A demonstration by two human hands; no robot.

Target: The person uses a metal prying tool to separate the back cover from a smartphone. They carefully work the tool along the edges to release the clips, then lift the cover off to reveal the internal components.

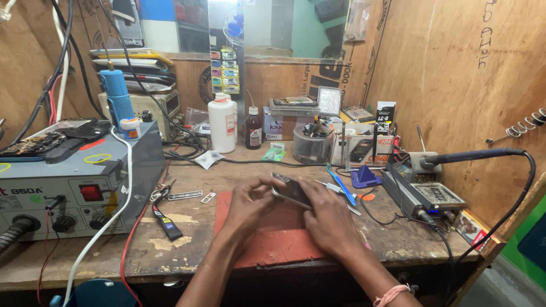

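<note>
You are gripping the phone (291, 190) in both hands over the red mat (273, 239).
Left hand (247, 207) is pinching its near-left end, right hand (329, 219) is clasping the right, steadying it; screwdriver (340, 187) is lying just right.

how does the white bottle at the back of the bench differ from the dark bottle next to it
The white bottle is clearly taller and wider than the dark bottle. The white bottle has a pale, opaque body, while the dark bottle is brown-black with a white cap. The white bottle stands to the left, the dark bottle to its right. Both stand upright at the back of the wooden bench, beyond the two hands holding a phone.
</note>
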